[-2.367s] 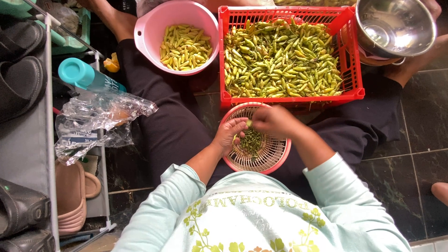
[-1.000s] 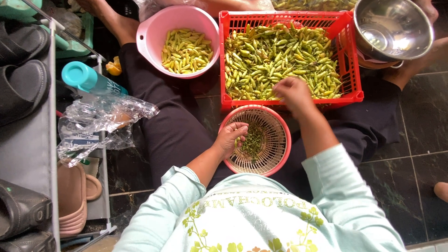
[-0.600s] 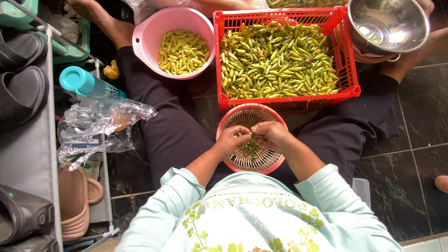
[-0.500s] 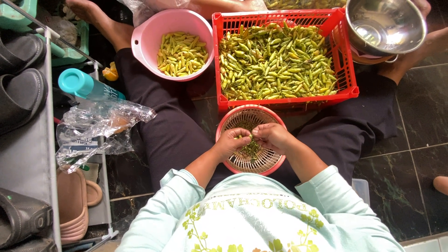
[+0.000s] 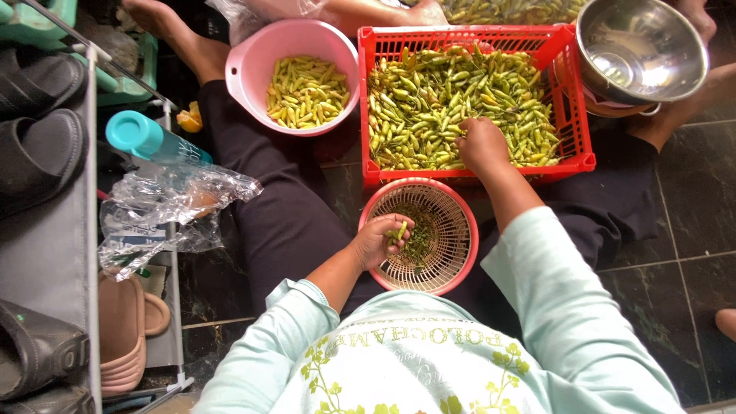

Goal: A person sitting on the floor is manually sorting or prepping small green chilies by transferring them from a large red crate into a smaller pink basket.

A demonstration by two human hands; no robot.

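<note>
Red crate (image 5: 580, 115): at twelve o'clock from our lap, on the floor, filled with green and yellowish chillies (image 5: 429, 100); we judge it the heaviest thing here, stiff plastic, best taken by its rim on both sides.
Steel bowl (image 5: 644, 46): at one o'clock, touching the crate's right side; hard and smooth, likely slippery.
Pink bowl (image 5: 245, 73): at eleven o'clock, holding a smaller lot of paler chillies; light, rigid.
Round basket (image 5: 452, 253): just at six o'clock of the crate, between our knees; woven plastic, light, with green stems and bits lying in it.
Right hand (image 5: 483, 142): down on the pile in the crate, fingers curled into the chillies; we cannot tell whether they have one pinched.
Left hand (image 5: 379, 241): over the basket's nine o'clock edge, fingers closed round a small green chilli (image 5: 400, 231).
Chillies: light, firm yet snappable, smooth-skinned; we judge a pinch by the body near the stem end best.
</note>
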